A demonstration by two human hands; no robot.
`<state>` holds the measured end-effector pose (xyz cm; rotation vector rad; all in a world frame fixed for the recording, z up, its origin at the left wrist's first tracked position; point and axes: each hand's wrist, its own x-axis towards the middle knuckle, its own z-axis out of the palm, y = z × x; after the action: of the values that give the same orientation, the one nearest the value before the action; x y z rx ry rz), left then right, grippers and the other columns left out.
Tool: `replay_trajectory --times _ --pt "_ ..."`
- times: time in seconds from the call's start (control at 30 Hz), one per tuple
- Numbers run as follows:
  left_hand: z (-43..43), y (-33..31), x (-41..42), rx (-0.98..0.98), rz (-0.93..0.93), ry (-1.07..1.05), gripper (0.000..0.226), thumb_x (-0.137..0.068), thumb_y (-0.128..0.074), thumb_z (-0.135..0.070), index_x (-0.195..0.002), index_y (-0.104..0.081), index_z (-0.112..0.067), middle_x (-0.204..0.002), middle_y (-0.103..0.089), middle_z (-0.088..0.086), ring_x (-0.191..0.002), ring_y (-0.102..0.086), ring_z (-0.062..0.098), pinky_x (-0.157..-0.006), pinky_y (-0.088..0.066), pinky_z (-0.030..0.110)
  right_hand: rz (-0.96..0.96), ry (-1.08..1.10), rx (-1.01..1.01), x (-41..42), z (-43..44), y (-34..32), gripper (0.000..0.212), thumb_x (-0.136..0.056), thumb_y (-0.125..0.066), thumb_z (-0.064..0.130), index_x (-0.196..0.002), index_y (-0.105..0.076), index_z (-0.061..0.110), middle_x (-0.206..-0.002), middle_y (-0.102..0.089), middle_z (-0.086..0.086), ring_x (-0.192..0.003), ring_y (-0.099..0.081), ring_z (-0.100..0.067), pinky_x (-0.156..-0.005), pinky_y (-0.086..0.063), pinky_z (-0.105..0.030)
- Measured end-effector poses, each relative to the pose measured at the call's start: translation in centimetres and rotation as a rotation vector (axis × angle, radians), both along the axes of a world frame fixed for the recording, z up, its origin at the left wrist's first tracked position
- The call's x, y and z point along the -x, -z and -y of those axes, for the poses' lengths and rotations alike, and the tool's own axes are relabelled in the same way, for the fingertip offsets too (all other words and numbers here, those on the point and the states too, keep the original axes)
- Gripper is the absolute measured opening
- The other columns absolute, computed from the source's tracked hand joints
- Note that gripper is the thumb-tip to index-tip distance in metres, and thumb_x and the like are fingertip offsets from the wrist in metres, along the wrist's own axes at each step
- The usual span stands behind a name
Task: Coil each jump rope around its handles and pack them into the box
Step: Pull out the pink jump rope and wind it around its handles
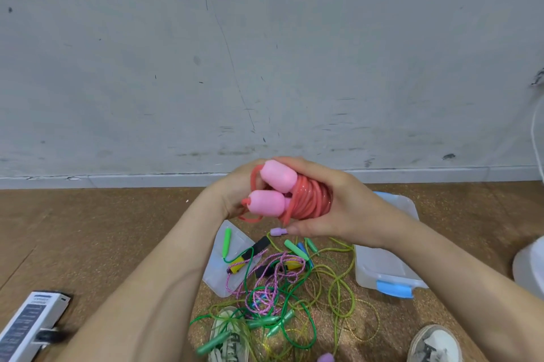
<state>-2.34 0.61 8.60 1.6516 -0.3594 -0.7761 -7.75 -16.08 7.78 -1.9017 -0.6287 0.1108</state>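
Right hand and left hand together, both clamped on red jump rope, coiled round its pink handles. Step: closing off the coil (loose end by left hand). Next: tuck end, lower into box below right hand. Tangled ropes beneath both hands.

The right arm hides part of the box. The rope covers the fingers of the left hand. The shoes and a purple handle are cut off at the near edge of the floor. Green handles there look blurry.
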Motion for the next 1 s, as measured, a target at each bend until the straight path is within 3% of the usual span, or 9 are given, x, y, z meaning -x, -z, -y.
replay_trajectory --times 0.17,0.27,0.33,0.4,0.47,0.57,0.67,0.77,1.0 --pt "-0.2 -0.1 0.0 -0.093 0.155 -0.081 0.035 -0.092 -0.041 0.001 -0.082 -0.065 -0.023 -0.065 -0.067 -0.016 -0.065 -0.063 -0.002 -0.072 -0.046 0.02 -0.092 0.051 -0.128 -0.1 -0.2 0.4 0.069 -0.068 -0.087 0.016 -0.127 -0.058 0.035 -0.122 -0.066 0.007 -0.115 -0.062 -0.019 -0.093 -0.054 -0.046" --pt "-0.1 -0.5 0.8 -0.066 0.191 -0.11 0.017 -0.09 -0.048 -0.004 -0.086 -0.063 -0.011 -0.064 -0.062 -0.014 -0.058 -0.061 -0.002 -0.057 -0.044 0.008 -0.12 0.095 -0.191 -0.1 -0.6 0.6 0.047 -0.073 -0.082 0.034 -0.115 -0.063 0.042 -0.114 -0.069 0.006 -0.105 -0.066 -0.017 -0.08 -0.058 -0.039" --pt "0.2 -0.4 1.1 -0.08 0.228 -0.166 0.023 -0.09 -0.047 -0.005 -0.091 -0.069 0.002 -0.063 -0.061 0.005 -0.071 -0.06 0.021 -0.06 -0.05 0.015 -0.16 0.125 -0.222 -0.3 -0.8 0.8 0.043 -0.073 -0.079 0.035 -0.114 -0.066 0.036 -0.109 -0.071 0.002 -0.097 -0.069 -0.014 -0.075 -0.057 -0.04" --pt "0.0 0.1 1.0 -0.107 0.247 -0.144 0.027 -0.088 -0.046 -0.009 -0.079 -0.071 -0.012 -0.067 -0.058 0.015 -0.067 -0.053 0.031 -0.056 -0.048 0.031 -0.164 0.155 -0.232 -0.6 -0.9 1.0 0.04 -0.075 -0.081 0.032 -0.113 -0.066 0.031 -0.106 -0.072 0.0 -0.093 -0.069 -0.014 -0.077 -0.056 -0.036" --pt "-0.4 0.2 0.9 -0.153 0.199 -0.17 0.027 -0.087 -0.043 -0.008 -0.069 -0.061 -0.016 -0.062 -0.053 0.012 -0.056 -0.048 0.022 -0.05 -0.039 0.026 -0.17 0.172 -0.271 -1.0 -0.9 1.2 0.041 -0.074 -0.076 0.034 -0.113 -0.067 0.026 -0.102 -0.072 -0.009 -0.089 -0.069 -0.027 -0.072 -0.056 -0.035" --pt "-0.5 0.4 0.6 -0.19 0.207 -0.134 0.032 -0.087 -0.043 -0.015 -0.057 -0.055 -0.019 -0.048 -0.049 0.006 -0.043 -0.045 0.016 -0.047 -0.035 0.021 -0.312 0.181 -0.444 -1.1 -1.0 1.1 0.033 -0.084 -0.063 0.022 -0.114 -0.06 0.007 -0.074 -0.065 -0.025 -0.047 -0.057 -0.027 -0.039 -0.042 -0.024" --pt "-0.7 -0.1 0.8 -0.155 0.201 -0.133 0.033 -0.103 -0.036 -0.017 -0.075 -0.053 -0.016 -0.05 -0.052 0.005 -0.043 -0.05 0.015 -0.047 -0.042 0.02 -0.395 0.272 -0.507 -1.5 -0.7 1.5 0.042 -0.086 -0.05 0.031 -0.106 -0.052 -0.006 -0.054 -0.055 -0.019 -0.037 -0.049 -0.026 -0.035 -0.023 -0.032" --pt "-0.5 -0.7 0.9 -0.323 0.503 -0.115 0.028 -0.103 -0.035 -0.029 -0.086 -0.056 -0.02 -0.055 -0.052 -0.001 -0.051 -0.051 0.015 -0.054 -0.045 0.027 -0.477 0.292 -0.588 -2.1 -0.2 1.8 0.055 -0.078 -0.05 0.042 -0.1 -0.057 -0.008 -0.062 -0.055 -0.025 -0.055 -0.048 -0.037 -0.04 -0.029 -0.035" --pt "-0.2 -2.5 1.8 -0.751 1.179 -0.129 0.023 -0.096 -0.044 -0.041 -0.111 -0.059 -0.035 -0.083 -0.057 -0.005 -0.086 -0.056 0.021 -0.07 -0.046 0.038 -0.635 0.279 -0.843 -2.5 0.5 1.1 0.039 -0.084 -0.049 0.036 -0.096 -0.058 0.0 -0.076 -0.058 -0.018 -0.045 -0.053 -0.026 -0.044 -0.046 -0.024"
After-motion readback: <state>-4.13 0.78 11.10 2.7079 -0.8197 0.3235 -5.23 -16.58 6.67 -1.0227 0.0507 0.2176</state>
